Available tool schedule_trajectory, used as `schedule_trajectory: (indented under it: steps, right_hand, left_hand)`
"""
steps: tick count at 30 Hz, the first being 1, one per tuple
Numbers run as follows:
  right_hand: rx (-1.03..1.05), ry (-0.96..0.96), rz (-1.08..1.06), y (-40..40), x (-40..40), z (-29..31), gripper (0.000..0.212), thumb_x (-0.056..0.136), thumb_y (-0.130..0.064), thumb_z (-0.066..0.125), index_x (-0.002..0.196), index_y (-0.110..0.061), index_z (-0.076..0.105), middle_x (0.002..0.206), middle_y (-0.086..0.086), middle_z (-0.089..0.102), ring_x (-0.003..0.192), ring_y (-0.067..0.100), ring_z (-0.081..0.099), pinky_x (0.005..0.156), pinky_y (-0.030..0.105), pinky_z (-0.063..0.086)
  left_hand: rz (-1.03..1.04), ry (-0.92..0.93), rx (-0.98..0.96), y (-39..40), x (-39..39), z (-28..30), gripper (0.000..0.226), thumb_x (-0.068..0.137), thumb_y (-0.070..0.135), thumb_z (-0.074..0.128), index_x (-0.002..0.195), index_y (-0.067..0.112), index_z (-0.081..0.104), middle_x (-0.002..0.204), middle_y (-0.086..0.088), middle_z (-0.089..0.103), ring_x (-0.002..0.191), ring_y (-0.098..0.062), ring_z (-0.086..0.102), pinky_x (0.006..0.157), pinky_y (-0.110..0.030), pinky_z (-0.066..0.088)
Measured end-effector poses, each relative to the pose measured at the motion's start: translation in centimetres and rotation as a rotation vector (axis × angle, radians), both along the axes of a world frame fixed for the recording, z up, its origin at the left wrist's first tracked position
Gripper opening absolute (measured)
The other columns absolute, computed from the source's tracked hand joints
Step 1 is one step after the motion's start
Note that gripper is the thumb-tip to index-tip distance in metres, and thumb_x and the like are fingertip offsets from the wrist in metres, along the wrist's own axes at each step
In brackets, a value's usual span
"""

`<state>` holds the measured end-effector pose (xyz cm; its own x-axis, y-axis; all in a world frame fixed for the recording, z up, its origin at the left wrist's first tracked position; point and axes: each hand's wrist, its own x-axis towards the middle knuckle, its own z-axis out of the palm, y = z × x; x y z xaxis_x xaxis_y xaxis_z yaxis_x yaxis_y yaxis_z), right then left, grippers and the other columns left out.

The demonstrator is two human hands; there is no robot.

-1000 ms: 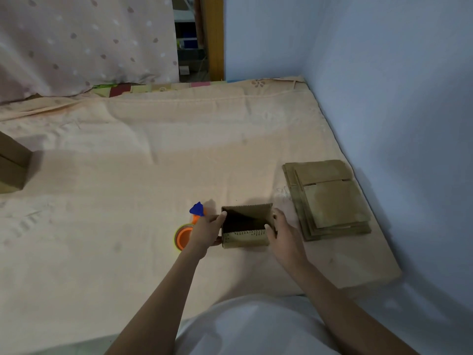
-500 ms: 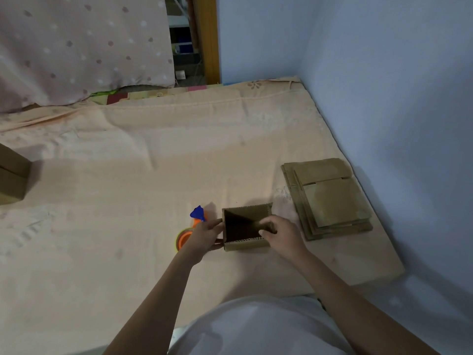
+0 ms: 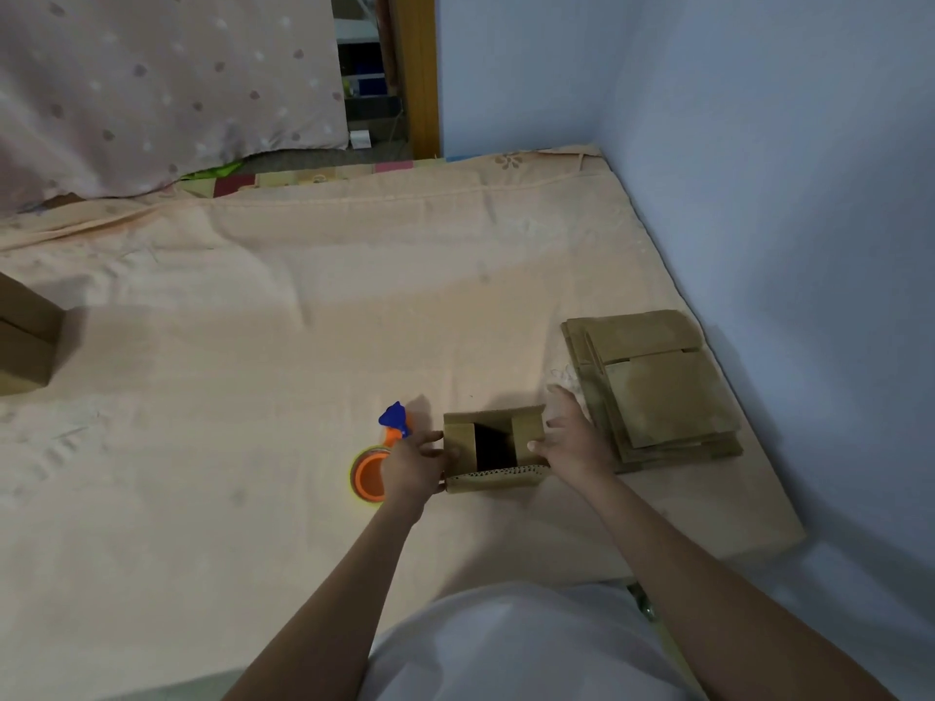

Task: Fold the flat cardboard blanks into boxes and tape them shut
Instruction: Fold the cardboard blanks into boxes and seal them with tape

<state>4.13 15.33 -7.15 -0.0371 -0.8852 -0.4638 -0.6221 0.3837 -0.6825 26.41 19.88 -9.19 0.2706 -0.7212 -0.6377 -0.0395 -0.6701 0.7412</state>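
Note:
A small brown cardboard box stands open-topped on the bed sheet in front of me, its dark inside showing between two side flaps folded inward. My left hand holds the box's left side, with thumb and fingers pinching at the left flap. My right hand is at the right side: its thumb presses the right flap down and its fingers spread straight past the box's outer wall. An orange tape roll on a dispenser with a blue handle lies just left of my left hand, partly hidden by it.
A stack of flat cardboard blanks lies right of the box, near the blue wall. A folded box sits at the far left edge. The peach sheet covers the bed; its near right edge drops off.
Both side flaps of the box now fold inward over the opening. My right hand moved from inside the opening to the right side, with its thumb on the flap.

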Motion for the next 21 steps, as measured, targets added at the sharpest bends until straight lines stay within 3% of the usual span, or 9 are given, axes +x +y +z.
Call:
schedule_trajectory:
  steps: [2, 5, 8, 9, 11, 13, 15, 17, 21]
  right_hand:
    - [-0.111, 0.089, 0.121, 0.2, 0.4, 0.0, 0.069, 0.09, -0.008, 0.068, 0.143, -0.046, 0.045, 0.126, -0.009, 0.06, 0.116, 0.012, 0.059, 0.091, 0.026, 0.051]
    - [-0.222, 0.127, 0.215, 0.9, 0.4, -0.3, 0.048, 0.095, -0.001, 0.054, 0.132, -0.03, 0.065, 0.136, -0.005, 0.063, 0.124, 0.017, 0.06, 0.095, 0.013, 0.041]
    - [-0.165, 0.137, 0.26, 1.3, -0.2, -0.6, 0.046, 0.098, -0.004, 0.046, 0.134, -0.026, 0.063, 0.143, 0.005, 0.058, 0.097, 0.013, 0.064, 0.075, 0.012, 0.037]
    - [-0.132, 0.129, 0.268, 1.3, -0.3, -0.7, 0.044, 0.099, -0.011, 0.047, 0.137, -0.028, 0.06, 0.147, 0.007, 0.053, 0.097, 0.01, 0.061, 0.078, 0.015, 0.038]
    - [-0.031, 0.059, 0.267, 1.5, -0.2, -0.9, 0.044, 0.099, -0.035, 0.053, 0.143, -0.034, 0.052, 0.157, 0.006, 0.04, 0.128, 0.011, 0.052, 0.102, 0.024, 0.04]
    - [0.082, -0.022, 0.271, 1.6, -0.3, -1.0, 0.073, 0.086, -0.071, 0.056, 0.15, -0.041, 0.039, 0.164, -0.001, 0.025, 0.152, 0.013, 0.019, 0.121, 0.036, 0.025]
    - [0.122, -0.032, 0.315, 1.7, -0.6, -1.0, 0.096, 0.072, -0.083, 0.061, 0.154, -0.043, 0.03, 0.164, -0.006, 0.02, 0.154, 0.013, 0.007, 0.123, 0.041, 0.019]
    - [0.093, -0.031, 0.336, 1.7, -1.0, -1.3, 0.093, 0.075, -0.072, 0.071, 0.154, -0.039, 0.033, 0.163, -0.004, 0.024, 0.153, 0.013, 0.011, 0.123, 0.038, 0.021]
    - [-0.087, -0.012, 0.207, 1.5, -0.7, -2.1, 0.059, 0.086, -0.036, 0.077, 0.141, -0.027, 0.057, 0.145, -0.002, 0.055, 0.139, 0.012, 0.045, 0.11, 0.018, 0.031]
  left_hand:
    - [0.008, -0.013, 0.005, 0.0, -0.1, 0.1, 0.038, 0.089, 0.006, 0.07, 0.127, 0.012, 0.063, 0.102, -0.007, 0.07, 0.089, -0.026, 0.071, 0.064, -0.034, 0.061]
    - [-0.009, -0.058, 0.01, -0.1, -0.1, 0.2, 0.039, 0.091, 0.0, 0.06, 0.128, 0.013, 0.065, 0.102, -0.009, 0.071, 0.087, -0.025, 0.071, 0.062, -0.033, 0.061]
    - [-0.065, -0.074, 0.013, -0.4, 0.1, 0.1, 0.037, 0.098, 0.004, 0.044, 0.129, 0.012, 0.064, 0.104, -0.008, 0.07, 0.085, -0.028, 0.071, 0.064, -0.035, 0.061]
    - [-0.067, -0.049, 0.014, -0.4, 0.1, 0.2, 0.035, 0.1, 0.008, 0.042, 0.127, 0.011, 0.064, 0.105, -0.009, 0.07, 0.085, -0.029, 0.071, 0.063, -0.035, 0.06]
    - [-0.064, -0.019, 0.008, -0.4, 0.1, 0.5, 0.029, 0.101, 0.024, 0.05, 0.123, 0.012, 0.065, 0.106, -0.008, 0.071, 0.087, -0.027, 0.071, 0.063, -0.033, 0.059]
    - [-0.096, -0.075, -0.006, -0.6, 0.0, 0.4, 0.035, 0.095, 0.035, 0.063, 0.123, 0.014, 0.065, 0.102, -0.002, 0.07, 0.086, -0.022, 0.071, 0.062, -0.031, 0.06]
    - [-0.084, -0.133, -0.005, -0.7, -0.2, 0.1, 0.037, 0.091, 0.031, 0.07, 0.123, 0.014, 0.065, 0.099, -0.001, 0.07, 0.083, -0.022, 0.071, 0.064, -0.036, 0.062]
    - [-0.035, -0.104, 0.036, -1.0, -0.2, -0.1, 0.032, 0.088, 0.027, 0.073, 0.116, 0.014, 0.067, 0.095, -0.004, 0.07, 0.081, -0.026, 0.072, 0.068, -0.044, 0.063]
    - [-0.03, -0.029, 0.068, -1.5, 0.2, -0.4, 0.028, 0.086, 0.029, 0.073, 0.11, 0.015, 0.068, 0.093, -0.01, 0.071, 0.08, -0.03, 0.073, 0.07, -0.05, 0.062]
